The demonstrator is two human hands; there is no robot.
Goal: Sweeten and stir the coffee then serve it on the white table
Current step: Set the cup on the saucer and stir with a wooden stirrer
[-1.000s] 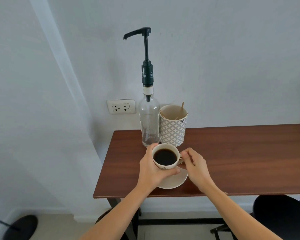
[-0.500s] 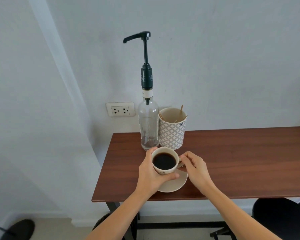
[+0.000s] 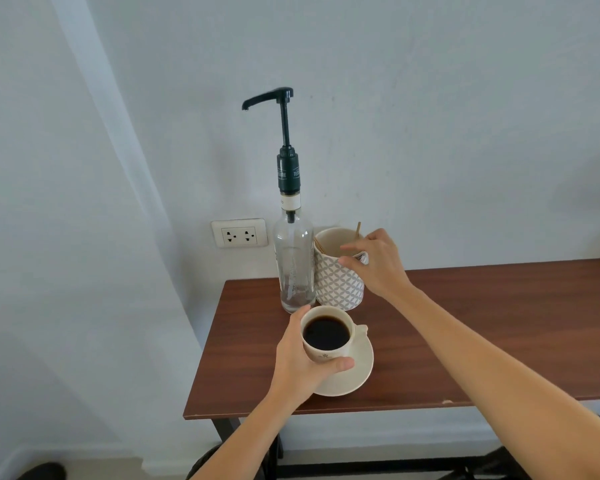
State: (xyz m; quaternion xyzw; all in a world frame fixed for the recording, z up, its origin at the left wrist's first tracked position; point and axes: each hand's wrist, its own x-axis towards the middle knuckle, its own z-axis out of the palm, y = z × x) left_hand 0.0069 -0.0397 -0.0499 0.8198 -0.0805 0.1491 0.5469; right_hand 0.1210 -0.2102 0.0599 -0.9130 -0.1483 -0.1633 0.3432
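Observation:
A cream cup (image 3: 326, 336) full of black coffee stands on a cream saucer (image 3: 355, 374) near the front left of the brown table (image 3: 482, 323). My left hand (image 3: 300, 358) wraps around the cup's left side. Behind it stands a clear glass syrup bottle (image 3: 293, 268) with a tall dark pump. Beside the bottle is a patterned white holder (image 3: 336, 285) with wooden stir sticks (image 3: 358, 229). My right hand (image 3: 378, 263) hovers over the holder's rim, fingers spread and bent, holding nothing that I can see.
The table stands against a pale wall with a double power socket (image 3: 239, 233) left of the bottle. The table's left edge lies close to the cup. Dark stool shapes show below the table's front edge.
My right hand left the cup's handle and moved up and back to the stir stick holder. My left hand stays on the cup.

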